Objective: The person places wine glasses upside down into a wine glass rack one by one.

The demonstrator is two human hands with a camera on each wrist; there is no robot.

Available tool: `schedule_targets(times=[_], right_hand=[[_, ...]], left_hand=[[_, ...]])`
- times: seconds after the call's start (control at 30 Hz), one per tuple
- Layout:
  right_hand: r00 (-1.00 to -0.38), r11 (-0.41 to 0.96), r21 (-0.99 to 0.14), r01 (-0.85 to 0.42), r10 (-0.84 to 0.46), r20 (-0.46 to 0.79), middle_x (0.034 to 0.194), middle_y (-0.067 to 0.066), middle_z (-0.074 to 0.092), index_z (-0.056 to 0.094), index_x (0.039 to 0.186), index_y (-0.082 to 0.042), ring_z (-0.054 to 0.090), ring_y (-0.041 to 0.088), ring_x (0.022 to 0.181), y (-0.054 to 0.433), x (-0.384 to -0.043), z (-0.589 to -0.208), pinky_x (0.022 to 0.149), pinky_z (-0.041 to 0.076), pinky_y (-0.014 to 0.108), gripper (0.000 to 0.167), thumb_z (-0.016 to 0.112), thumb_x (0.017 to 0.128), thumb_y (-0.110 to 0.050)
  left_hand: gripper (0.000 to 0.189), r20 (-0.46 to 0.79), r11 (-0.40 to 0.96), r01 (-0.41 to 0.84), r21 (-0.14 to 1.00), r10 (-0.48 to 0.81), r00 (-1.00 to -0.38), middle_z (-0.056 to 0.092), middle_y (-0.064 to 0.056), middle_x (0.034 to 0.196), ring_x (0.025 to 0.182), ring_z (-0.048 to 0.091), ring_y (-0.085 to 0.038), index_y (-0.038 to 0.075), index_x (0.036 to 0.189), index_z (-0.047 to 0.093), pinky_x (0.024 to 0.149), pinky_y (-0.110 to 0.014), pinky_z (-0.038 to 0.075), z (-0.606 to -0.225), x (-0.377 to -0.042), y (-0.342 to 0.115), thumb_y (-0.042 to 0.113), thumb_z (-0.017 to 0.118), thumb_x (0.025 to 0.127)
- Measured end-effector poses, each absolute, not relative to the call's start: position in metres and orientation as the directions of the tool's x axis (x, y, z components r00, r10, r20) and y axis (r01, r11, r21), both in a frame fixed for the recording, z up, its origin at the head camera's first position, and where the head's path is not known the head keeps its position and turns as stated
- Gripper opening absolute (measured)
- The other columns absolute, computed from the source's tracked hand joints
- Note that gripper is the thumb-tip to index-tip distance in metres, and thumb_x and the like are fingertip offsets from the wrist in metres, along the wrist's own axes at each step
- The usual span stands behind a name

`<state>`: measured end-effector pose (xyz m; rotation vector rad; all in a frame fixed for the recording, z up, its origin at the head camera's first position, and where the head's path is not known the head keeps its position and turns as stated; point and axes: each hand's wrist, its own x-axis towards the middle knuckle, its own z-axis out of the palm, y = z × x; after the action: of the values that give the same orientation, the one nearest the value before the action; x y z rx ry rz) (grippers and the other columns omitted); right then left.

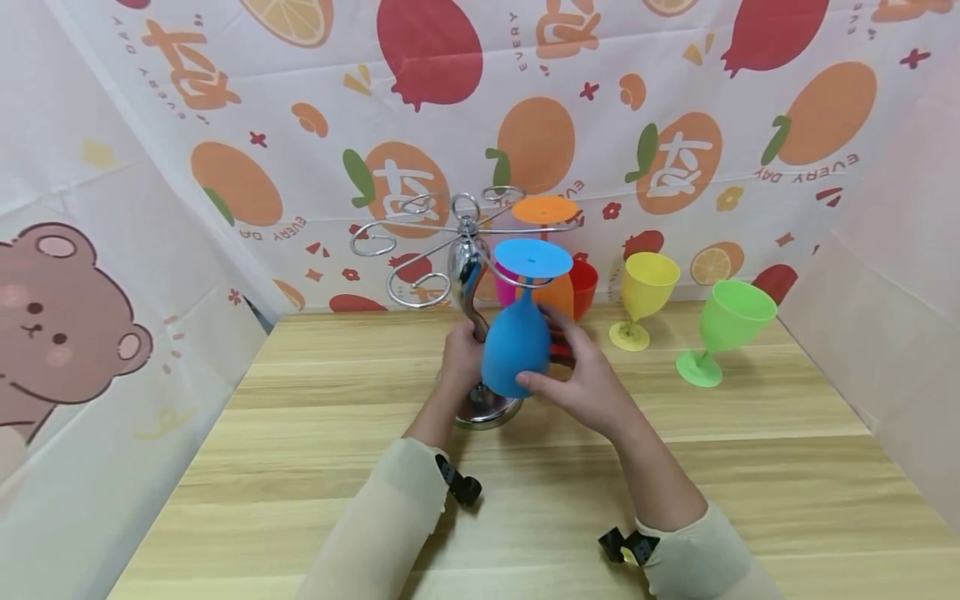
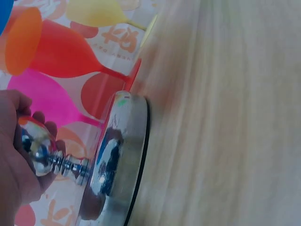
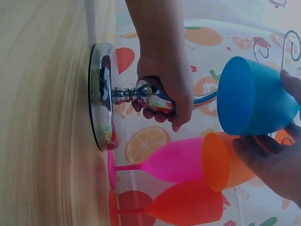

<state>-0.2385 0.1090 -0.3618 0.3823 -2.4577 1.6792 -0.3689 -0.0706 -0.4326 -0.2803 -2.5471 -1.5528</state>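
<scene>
My left hand (image 1: 459, 358) grips the curved chrome stem of a glass rack (image 1: 467, 265), above its round base (image 2: 110, 160). In my right hand (image 1: 581, 385) is a blue plastic goblet (image 1: 516, 350), held upside down with fingers and thumb around its bowl. The blue goblet's foot (image 1: 533, 258) lies just above one of the rack's wire arms, its stem beside the wire. Behind it an orange goblet (image 3: 223, 162) hangs upside down from another arm. The right wrist view shows the blue goblet's open mouth facing the tabletop.
Upright behind the rack stand a magenta goblet (image 3: 174, 160) and a red goblet (image 3: 188, 202), partly hidden in the head view. To the right on the wooden table (image 1: 337, 483) are a yellow goblet (image 1: 649, 283) and a green goblet (image 1: 735, 317). A fruit-print cloth (image 1: 300, 167) hangs behind.
</scene>
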Motion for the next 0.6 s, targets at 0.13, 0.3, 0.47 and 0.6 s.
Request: schedule_targets(times=[0.13,0.3,0.47,0.6], right_hand=[[-0.957,0.361,-0.886,-0.29,-0.091,0.275,0.151,0.001,0.039,0.025,0.154,-0.035,0.04,0.028,0.136,0.107,-0.238,-0.363,0.098,0.049,0.055,0.087,0.077,0.084,-0.04],[-0.936,0.392,-0.854,-0.343,-0.059,0.348,0.153,-0.001,0.037,0.023,0.154,-0.038,0.04,0.027,0.137,0.107,-0.239,-0.364,0.097,0.051,0.053,0.083,0.073,0.088,-0.04],[-0.919,0.43,-0.826,-0.365,-0.022,0.395,0.156,-0.001,0.032,0.023,0.154,-0.036,0.037,0.028,0.139,0.105,-0.24,-0.364,0.094,0.053,0.052,0.08,0.069,0.09,-0.043],[-0.895,0.484,-0.788,-0.381,0.021,0.446,0.153,0.006,0.033,0.025,0.154,-0.037,0.035,0.029,0.138,0.104,-0.243,-0.37,0.093,0.053,0.053,0.08,0.071,0.089,-0.04]], left_hand=[[0.018,0.247,0.45,0.229,0.863,0.018,-0.969,0.051,0.001,0.058,0.059,0.048,-0.017,0.008,0.063,0.056,0.055,-0.028,0.041,-0.435,-0.364,-0.067,0.009,0.066,0.079],[0.026,0.274,0.461,0.225,0.859,-0.042,-0.961,0.05,0.0,0.058,0.06,0.048,-0.02,0.011,0.063,0.054,0.055,-0.03,0.039,-0.432,-0.356,-0.063,0.018,0.067,0.084],[0.033,0.317,0.425,0.251,0.87,-0.092,-0.944,0.047,0.001,0.055,0.057,0.046,-0.019,0.01,0.062,0.052,0.053,-0.029,0.037,-0.432,-0.352,-0.059,0.021,0.071,0.087],[0.033,0.303,0.409,0.231,0.883,-0.118,-0.946,0.055,-0.002,0.06,0.059,0.051,-0.018,0.008,0.066,0.056,0.053,-0.028,0.04,-0.433,-0.347,-0.057,0.027,0.073,0.088]])
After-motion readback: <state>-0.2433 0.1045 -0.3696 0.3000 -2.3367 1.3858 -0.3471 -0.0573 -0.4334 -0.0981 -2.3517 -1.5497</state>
